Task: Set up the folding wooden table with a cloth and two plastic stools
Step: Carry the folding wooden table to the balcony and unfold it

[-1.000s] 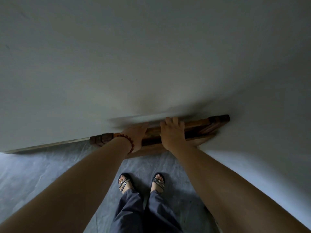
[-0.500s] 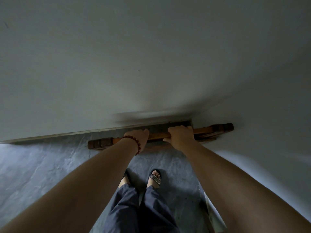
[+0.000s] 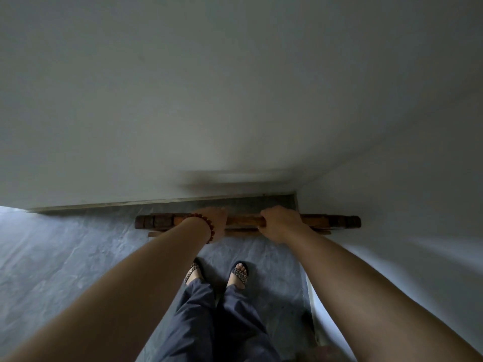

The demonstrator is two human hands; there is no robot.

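Wood, dark brown: folding wooden table (image 3: 332, 222) is folded flat and seen edge-on from above, its top rail running level left to right. Carved end blocks show at both ends of the rail, and a thinner slat peeks out just under it on the near side. Can't tell whether the table rests on the floor (image 3: 65, 257) or is lifted off it. Left hand (image 3: 215, 222) grips the rail left of the table's middle, fingers curled over the top, tips hidden on the far side. Right hand (image 3: 281, 224) grips the rail right of middle, fingers wrapped round it, knuckles up. The hands are near each other but apart, with bare rail between them. Red-brown bead bracelet (image 3: 210, 229) sits on the left wrist, just on the near side of the table. Pale front wall (image 3: 209, 100) rises beyond the table and a side wall (image 3: 405, 231) meets the table's right end. On the near side of the table are two feet in woven sandals (image 3: 239, 274) and dark trousers (image 3: 209, 322).
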